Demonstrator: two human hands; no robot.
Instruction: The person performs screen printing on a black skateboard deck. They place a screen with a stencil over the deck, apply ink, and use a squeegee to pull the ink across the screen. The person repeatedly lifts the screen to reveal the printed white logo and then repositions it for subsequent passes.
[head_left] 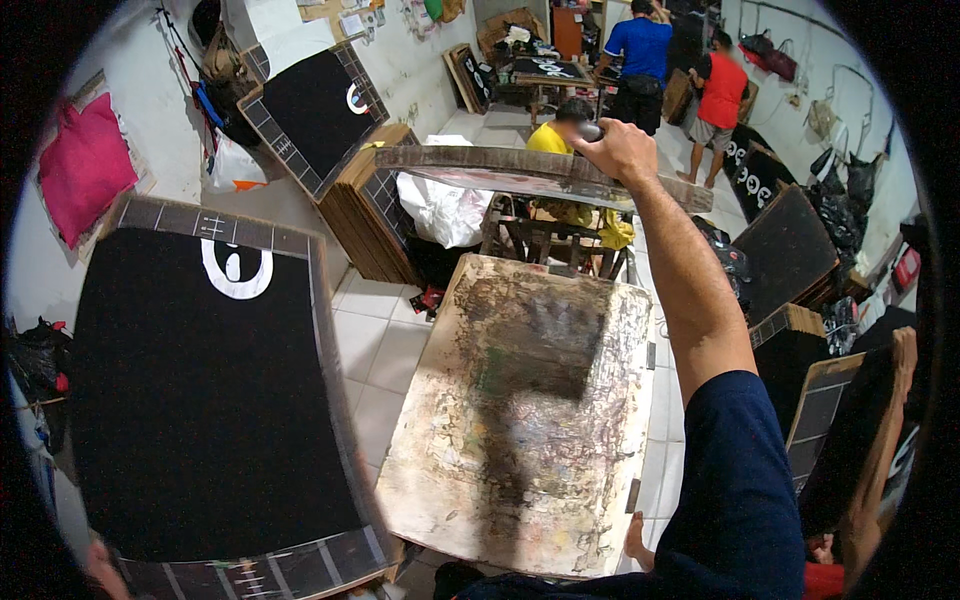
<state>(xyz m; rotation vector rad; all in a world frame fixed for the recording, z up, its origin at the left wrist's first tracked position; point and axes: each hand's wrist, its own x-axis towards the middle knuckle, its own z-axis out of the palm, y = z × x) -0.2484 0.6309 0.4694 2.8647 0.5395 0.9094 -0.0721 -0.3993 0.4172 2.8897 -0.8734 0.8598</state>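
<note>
My raised right hand (620, 150) grips a long, stained wooden screen frame (480, 162), seen almost edge-on above the worktable (510, 420), whose pale top is mottled with dark stains. To the left stands a large board (190, 400) covered in black fabric, with a white rounded print near its top and gridded grey margins. My left hand (98, 560) shows only in part at that board's lower left edge; its fingers are hidden.
Another board (310, 115) and stacked boards (360, 215) stand back left, beside a white bag (440, 200). People in yellow (550, 140), blue (637, 60) and red (718, 90) are behind. Another person's arm (885, 430) reaches in at right among leaning boards (780, 250).
</note>
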